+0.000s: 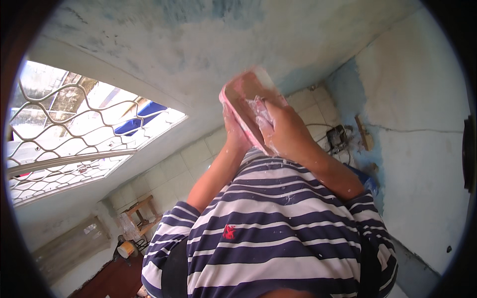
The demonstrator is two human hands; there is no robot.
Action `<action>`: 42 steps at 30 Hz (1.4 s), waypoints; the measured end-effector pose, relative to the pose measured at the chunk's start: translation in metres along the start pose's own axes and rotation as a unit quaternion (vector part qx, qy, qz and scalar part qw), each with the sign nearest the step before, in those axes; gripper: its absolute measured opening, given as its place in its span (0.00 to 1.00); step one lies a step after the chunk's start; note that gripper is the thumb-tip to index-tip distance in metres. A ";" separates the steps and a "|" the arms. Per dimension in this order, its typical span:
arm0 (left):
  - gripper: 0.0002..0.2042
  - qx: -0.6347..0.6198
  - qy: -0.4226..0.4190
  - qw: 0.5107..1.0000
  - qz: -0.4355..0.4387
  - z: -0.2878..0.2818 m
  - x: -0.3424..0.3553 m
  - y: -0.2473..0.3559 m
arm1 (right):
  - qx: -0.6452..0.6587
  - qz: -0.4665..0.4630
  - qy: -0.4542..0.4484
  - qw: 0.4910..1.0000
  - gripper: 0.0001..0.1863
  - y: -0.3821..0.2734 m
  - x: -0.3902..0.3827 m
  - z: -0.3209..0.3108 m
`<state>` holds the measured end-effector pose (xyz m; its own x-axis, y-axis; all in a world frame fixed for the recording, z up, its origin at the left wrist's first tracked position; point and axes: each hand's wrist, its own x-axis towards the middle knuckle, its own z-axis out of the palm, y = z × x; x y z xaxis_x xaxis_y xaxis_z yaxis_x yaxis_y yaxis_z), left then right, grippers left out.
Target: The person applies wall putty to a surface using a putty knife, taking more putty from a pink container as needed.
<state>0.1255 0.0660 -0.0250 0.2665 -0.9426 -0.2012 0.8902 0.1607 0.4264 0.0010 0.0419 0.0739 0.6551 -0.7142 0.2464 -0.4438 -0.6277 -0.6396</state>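
Observation:
In front of my chest, close to the wall, I hold a flat rectangular pink-rimmed plaster float with a brownish face and white smears. My left hand is closed on its left side, with the fingers mostly hidden behind it. My right hand wraps round the middle of the float, where a white-smeared part shows by the fingers; whether that is a handle or a separate tool, I cannot tell. White paste spots both hands and forearms. The float's far end is blurred.
Patchy blue and white wall spreads ahead. On the left is a window with a wavy metal grille. A wooden stool or frame stands lower left, near a yellowish round container. A dark object with cables lies at right.

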 end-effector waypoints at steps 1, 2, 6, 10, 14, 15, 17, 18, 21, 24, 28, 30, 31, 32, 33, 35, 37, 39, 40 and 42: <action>0.38 -0.002 -0.002 1.000 0.005 -0.002 0.000 0.003 | 0.001 -0.005 -0.001 1.000 0.16 -0.003 0.003 0.001; 0.36 -0.035 -0.039 0.999 0.003 -0.003 0.000 0.007 | 0.000 -0.011 -0.002 1.000 0.16 -0.005 0.006 -0.010; 0.33 -0.054 -0.060 0.997 0.000 -0.021 -0.004 0.011 | 0.209 0.147 -0.053 0.965 0.19 -0.015 0.018 -0.024; 0.31 -0.011 -0.039 0.999 0.018 -0.001 -0.005 0.016 | 0.026 0.028 -0.005 0.999 0.18 0.004 0.015 0.010; 0.31 -0.067 -0.032 0.997 -0.002 -0.030 -0.003 0.019 | 0.151 0.103 -0.035 0.982 0.18 -0.019 0.026 -0.024; 0.31 -0.071 -0.036 0.997 -0.021 -0.031 -0.001 0.017 | 0.125 0.103 -0.052 0.985 0.18 -0.014 0.025 -0.019; 0.32 -0.064 -0.034 0.997 -0.005 -0.020 0.001 0.014 | -0.001 0.055 -0.018 0.998 0.19 -0.003 0.017 0.014; 0.33 -0.058 -0.014 0.998 0.001 -0.020 0.001 0.015 | -0.007 0.040 -0.027 0.999 0.19 -0.003 0.015 0.015; 0.34 -0.092 -0.008 0.996 -0.006 -0.024 -0.003 0.020 | 0.084 0.074 -0.014 0.994 0.19 -0.010 0.024 -0.012; 0.34 -0.059 -0.029 0.998 -0.004 -0.032 -0.006 0.021 | 0.167 0.133 -0.036 0.976 0.20 -0.016 0.020 -0.017; 0.33 -0.069 -0.066 0.995 -0.005 -0.023 -0.007 0.022 | 0.017 0.072 -0.063 0.995 0.20 -0.015 0.017 0.009; 0.33 -0.049 -0.073 0.996 0.014 -0.022 -0.010 0.026 | 0.049 0.143 -0.111 0.982 0.20 -0.020 0.022 -0.008; 0.33 -0.030 -0.078 0.996 0.027 -0.022 -0.014 0.027 | 0.169 0.135 -0.044 0.975 0.20 -0.017 0.023 -0.017; 0.37 -0.045 -0.005 0.999 -0.017 -0.031 -0.012 0.027 | 0.287 0.125 0.024 0.949 0.20 -0.016 0.023 -0.020; 0.37 -0.044 -0.010 0.999 -0.018 -0.027 -0.012 0.028 | 0.285 0.123 0.027 0.950 0.20 -0.017 0.024 -0.018; 0.35 0.049 -0.091 0.993 0.058 -0.017 -0.013 0.028 | 0.106 0.122 -0.092 0.983 0.16 -0.019 0.026 -0.002; 0.35 0.151 -0.058 0.984 0.078 -0.019 -0.014 0.027 | 0.050 0.091 -0.052 0.993 0.16 -0.017 0.022 0.019; 0.32 -0.108 -0.089 0.990 -0.019 -0.020 -0.014 0.026 | 0.038 0.097 -0.057 0.993 0.15 -0.014 0.020 0.014; 0.34 -0.070 -0.073 0.995 0.007 -0.023 -0.016 0.025 | 0.083 0.091 -0.047 0.991 0.15 -0.019 0.023 0.001; 0.35 -0.063 -0.083 0.995 0.003 -0.033 -0.011 0.028 | 0.116 0.082 -0.009 0.990 0.14 -0.022 0.026 -0.023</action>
<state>0.1599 0.0902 -0.0399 0.2170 -0.9751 -0.0454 0.9305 0.1926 0.3115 0.0136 0.0297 0.1111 0.5981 -0.7934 0.1131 -0.3943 -0.4142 -0.8203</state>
